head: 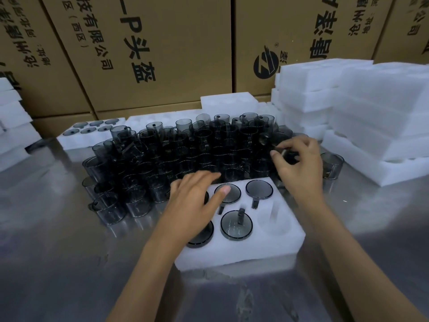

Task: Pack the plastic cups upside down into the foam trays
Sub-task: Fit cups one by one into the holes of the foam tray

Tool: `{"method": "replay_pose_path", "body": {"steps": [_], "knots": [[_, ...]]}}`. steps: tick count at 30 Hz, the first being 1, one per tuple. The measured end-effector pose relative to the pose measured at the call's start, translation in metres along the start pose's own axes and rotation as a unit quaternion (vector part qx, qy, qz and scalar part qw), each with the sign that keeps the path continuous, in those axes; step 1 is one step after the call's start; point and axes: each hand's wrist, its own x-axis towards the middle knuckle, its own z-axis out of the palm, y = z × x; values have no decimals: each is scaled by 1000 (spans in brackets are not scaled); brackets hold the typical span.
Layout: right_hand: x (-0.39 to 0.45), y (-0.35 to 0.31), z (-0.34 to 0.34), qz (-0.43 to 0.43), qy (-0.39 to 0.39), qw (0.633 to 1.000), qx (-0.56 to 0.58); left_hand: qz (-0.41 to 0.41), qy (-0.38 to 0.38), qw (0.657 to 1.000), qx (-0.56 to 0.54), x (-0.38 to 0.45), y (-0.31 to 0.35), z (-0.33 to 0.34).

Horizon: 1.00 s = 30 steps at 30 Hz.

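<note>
Our right hand [299, 163] pinches a smoky translucent plastic cup [289, 156]; our left hand [197, 201], fingers flat, steadies the white foam tray [287, 242]. Careless lifting could topple the crowded neighbouring cups [185, 154].

A reflective metal table [58, 263] fills the near part of the scene, its surface showing blurred reflections and smudges. Along its far edge stand large brown cardboard cartons [148, 52], side by side from left to right, printed with bold black Chinese characters. One carton at right of centre also bears a round black logo [265, 62].
</note>
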Motion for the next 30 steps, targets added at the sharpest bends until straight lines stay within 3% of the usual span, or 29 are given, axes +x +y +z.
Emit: {"method": "replay_pose_path", "body": {"steps": [8,15,19,22,25,28,30], "knots": [[-47,-74,5,-74,-97,986,116,32,94,984,-147,-3,23,3],[-75,-96,11,-124,-147,970,147,-33,174,948,-265,-4,30,2],[-67,-95,0,-20,-229,946,229,9,104,931,-349,-2,26,-9],[-59,-87,-5,54,-308,892,326,39,36,934,-354,-3,27,-12],[-53,-79,-5,117,-328,862,369,51,-8,940,-337,-4,28,-12],[-48,-75,-9,121,-340,858,364,66,-33,952,-299,-5,30,-12],[-45,-73,-12,105,-326,880,328,67,-26,959,-275,-5,32,-12]]}}
